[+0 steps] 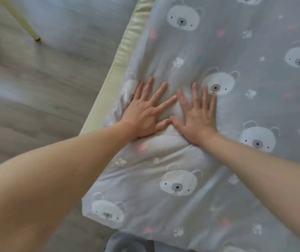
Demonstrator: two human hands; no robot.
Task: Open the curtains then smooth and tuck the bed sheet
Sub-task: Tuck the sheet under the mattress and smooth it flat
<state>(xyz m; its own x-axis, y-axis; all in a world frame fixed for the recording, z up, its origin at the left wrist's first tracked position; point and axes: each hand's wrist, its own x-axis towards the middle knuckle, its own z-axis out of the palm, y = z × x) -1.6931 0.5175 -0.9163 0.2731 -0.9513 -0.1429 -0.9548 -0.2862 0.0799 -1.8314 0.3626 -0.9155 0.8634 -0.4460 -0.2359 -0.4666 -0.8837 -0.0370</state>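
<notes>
A grey bed sheet [227, 42] printed with white bear faces, paw prints and small pink marks covers the bed across the right and middle of the view. My left hand [145, 110] lies flat on it with fingers spread, close to the bed's left edge. My right hand [198, 113] presses flat beside it, fingers straight, thumb tips nearly touching. Wrinkles and a raised fold in the sheet run around and below both hands. The sheet's near-left corner [98, 213] hangs over the bed's corner. No curtains are in view.
A cream padded bed frame edge [112, 75] runs diagonally along the sheet's left side. Grey wood-look floor [36, 88] fills the left. A pale yellow furniture leg [27, 24] stands at the top left. Grey fabric [127, 242] shows at the bottom.
</notes>
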